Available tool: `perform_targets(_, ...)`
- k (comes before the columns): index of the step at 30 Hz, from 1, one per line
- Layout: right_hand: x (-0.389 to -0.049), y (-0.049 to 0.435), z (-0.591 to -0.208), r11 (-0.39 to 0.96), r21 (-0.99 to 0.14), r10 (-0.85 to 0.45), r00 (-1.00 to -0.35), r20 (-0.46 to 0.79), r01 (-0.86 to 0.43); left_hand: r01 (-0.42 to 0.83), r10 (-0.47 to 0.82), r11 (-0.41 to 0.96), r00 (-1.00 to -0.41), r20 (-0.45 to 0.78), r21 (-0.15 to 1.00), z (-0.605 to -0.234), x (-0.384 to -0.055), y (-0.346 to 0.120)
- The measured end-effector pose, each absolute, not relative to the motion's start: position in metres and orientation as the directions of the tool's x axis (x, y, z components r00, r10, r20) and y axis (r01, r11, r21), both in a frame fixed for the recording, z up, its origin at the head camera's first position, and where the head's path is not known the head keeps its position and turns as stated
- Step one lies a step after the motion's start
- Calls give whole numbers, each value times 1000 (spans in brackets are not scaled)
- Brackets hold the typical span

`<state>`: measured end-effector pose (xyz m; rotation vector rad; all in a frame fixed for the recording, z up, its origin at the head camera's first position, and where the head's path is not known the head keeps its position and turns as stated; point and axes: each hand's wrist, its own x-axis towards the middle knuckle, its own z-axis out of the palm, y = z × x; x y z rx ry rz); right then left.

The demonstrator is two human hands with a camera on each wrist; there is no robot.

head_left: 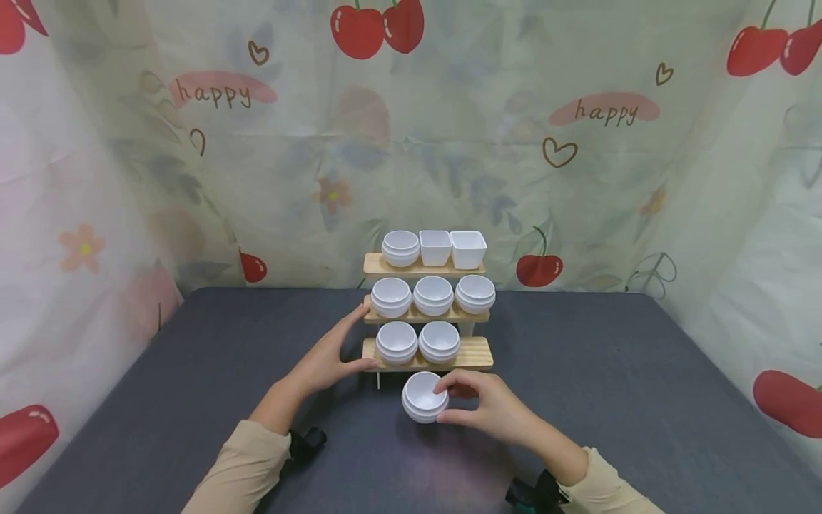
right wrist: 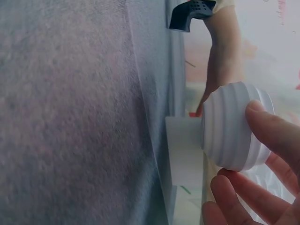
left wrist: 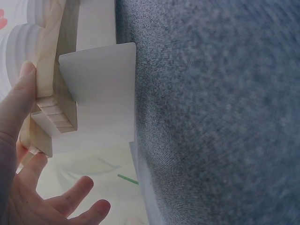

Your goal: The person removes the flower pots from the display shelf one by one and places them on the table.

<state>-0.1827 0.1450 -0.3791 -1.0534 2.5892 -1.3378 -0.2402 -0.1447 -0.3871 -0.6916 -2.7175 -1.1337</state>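
Note:
My right hand (head_left: 484,403) pinches a small white round ribbed bowl (head_left: 424,407) by its right side, just in front of a three-tier wooden stand (head_left: 477,353). In the right wrist view, the thumb lies on the side of that bowl (right wrist: 229,129) and the fingers are beneath it. My left hand (head_left: 327,357) touches the stand's left end, its thumb at the lowest shelf (left wrist: 49,75) and its fingers spread by the middle one. Two round bowls (head_left: 397,344) stand on the lowest shelf, three (head_left: 433,296) on the middle. A round bowl (head_left: 401,250) and two square ones (head_left: 468,251) fill the top.
A dark grey cloth (head_left: 193,371) covers the table under the stand. White panels (left wrist: 101,89) support the shelves. Behind hangs a curtain (head_left: 417,171) printed with cherries and hearts. Black wrist cameras (head_left: 308,442) sit on both wrists. A thin looped cord (head_left: 655,275) shows at the back right.

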Motion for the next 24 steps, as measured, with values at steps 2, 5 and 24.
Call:
perform_targets(2,-183,142,-381,393,-739,-590,-767,254,-547,454,366,616,-888,277,643,-387,-240,-145)
perform_targets(5,-184,139,-383,389,-740,-595,-763,252,-548,454,365,614,-888,278,646,-387,-240,-145)
perform_targets(24,-191,116,-395,380,-753,-626,-749,217,-536,449,362,621,-891,272,643,-388,-240,-146)
